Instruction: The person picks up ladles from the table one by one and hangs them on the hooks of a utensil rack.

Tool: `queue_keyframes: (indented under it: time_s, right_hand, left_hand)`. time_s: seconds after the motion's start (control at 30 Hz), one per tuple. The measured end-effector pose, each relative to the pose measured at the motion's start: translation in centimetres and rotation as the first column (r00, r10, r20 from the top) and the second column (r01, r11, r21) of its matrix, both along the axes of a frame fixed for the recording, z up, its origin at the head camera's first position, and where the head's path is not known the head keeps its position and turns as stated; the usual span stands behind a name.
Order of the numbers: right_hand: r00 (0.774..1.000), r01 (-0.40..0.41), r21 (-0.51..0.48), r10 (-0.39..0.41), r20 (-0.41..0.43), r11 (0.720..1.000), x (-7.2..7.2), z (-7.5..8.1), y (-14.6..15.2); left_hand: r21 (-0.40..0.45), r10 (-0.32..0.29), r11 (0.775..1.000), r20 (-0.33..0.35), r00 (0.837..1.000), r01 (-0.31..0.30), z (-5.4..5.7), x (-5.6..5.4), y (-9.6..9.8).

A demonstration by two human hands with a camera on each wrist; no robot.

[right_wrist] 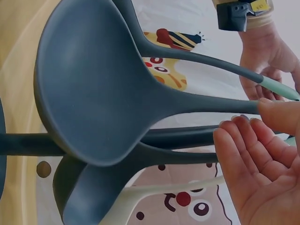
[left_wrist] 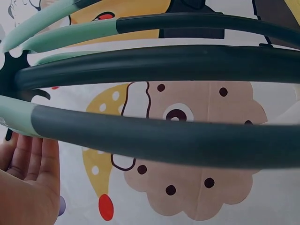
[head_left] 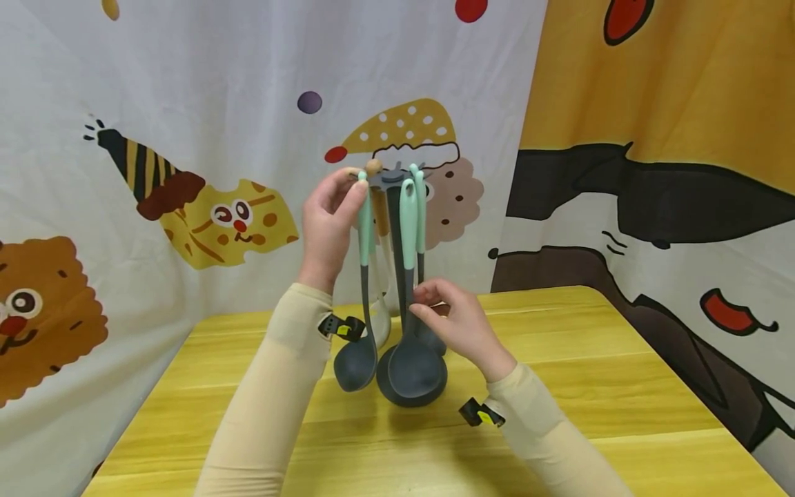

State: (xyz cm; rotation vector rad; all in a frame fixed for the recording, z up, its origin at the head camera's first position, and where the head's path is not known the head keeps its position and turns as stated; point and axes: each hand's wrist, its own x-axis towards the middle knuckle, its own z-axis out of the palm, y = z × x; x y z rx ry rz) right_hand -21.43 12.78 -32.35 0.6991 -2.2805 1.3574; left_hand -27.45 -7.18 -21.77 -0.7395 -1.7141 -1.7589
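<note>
A dark rotating utensil stand [head_left: 395, 228] holds several hanging utensils, with mint-green handles on the grey ones. My left hand [head_left: 328, 217] pinches the top of a grey ladle's [head_left: 355, 366] handle at the left of the stand's hooks. In the left wrist view, fingers [left_wrist: 47, 161] lie straight behind that handle. My right hand [head_left: 462, 321] is at the shaft of a large grey serving spoon [head_left: 415, 366] hanging in front. The right wrist view shows the thumb [right_wrist: 276, 112] at the shaft, the other fingers loosely extended and apart from it.
Behind hang a pale utensil [head_left: 379, 324] and another grey one [right_wrist: 101, 187], partly hidden. A wooden ball knob [head_left: 373, 167] shows near the hooks. The stand is on a yellow wood-grain table [head_left: 534, 414], before a cartoon-printed curtain [head_left: 217, 90].
</note>
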Motion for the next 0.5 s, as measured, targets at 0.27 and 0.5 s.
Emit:
queue_keyframes:
  time_s: [0.27, 0.5]
  right_hand:
    - [1.000, -0.007, -0.031, 0.007, 0.017, 0.999, 0.3, -0.4, 1.3]
    - [1.000, 0.020, -0.027, -0.020, -0.005, 0.999, 0.6, -1.0, 2.6]
  left_hand:
    - [-0.032, 0.027, 0.999, 0.004, 1.000, -0.026, -0.2, 0.3, -0.1]
    - [-0.116, 0.078, 0.990, 0.000, 0.997, -0.078, -0.6, 0.8, -0.4]
